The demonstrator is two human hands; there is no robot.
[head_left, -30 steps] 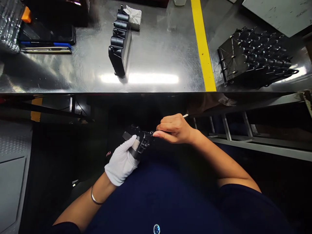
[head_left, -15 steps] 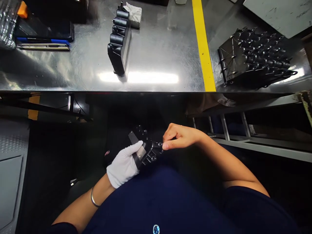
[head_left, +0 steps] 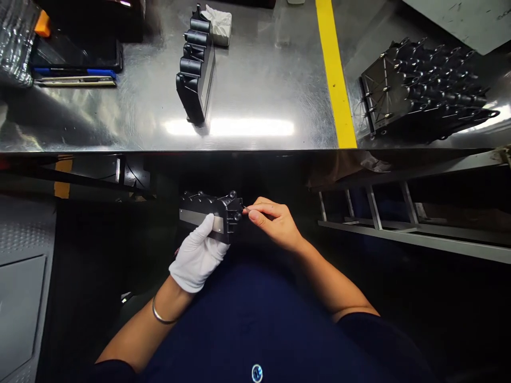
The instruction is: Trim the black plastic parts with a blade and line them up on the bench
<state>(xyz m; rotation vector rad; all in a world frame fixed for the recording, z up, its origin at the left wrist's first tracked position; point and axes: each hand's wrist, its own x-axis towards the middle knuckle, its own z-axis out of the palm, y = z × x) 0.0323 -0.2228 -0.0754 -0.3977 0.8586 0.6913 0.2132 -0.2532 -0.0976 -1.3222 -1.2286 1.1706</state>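
My left hand [head_left: 199, 254], in a white glove, grips a black molded part [head_left: 204, 205] with a metallic strip along its side, thumb over the strip. Bare, my right hand [head_left: 273, 219] pinches a thin, dark tool [head_left: 261, 213] whose tip points at the part's right end. Whether the tip touches the part is too small to tell. A similar black part [head_left: 195, 69] stands on the metal table [head_left: 263, 85], beside a white wrapped block [head_left: 219, 26].
Several stacked black parts [head_left: 427, 90] sit right of a yellow tape strip [head_left: 337, 80]. Pens [head_left: 80, 72] and clear plastic packaging [head_left: 16, 42] lie at the upper left. The table's front edge runs beyond my hands; a metal rack [head_left: 375, 207] is at the right.
The held part has turned to lie nearly level and moved up and left. My right hand has shifted slightly left, and a thin tool now shows between its fingers.
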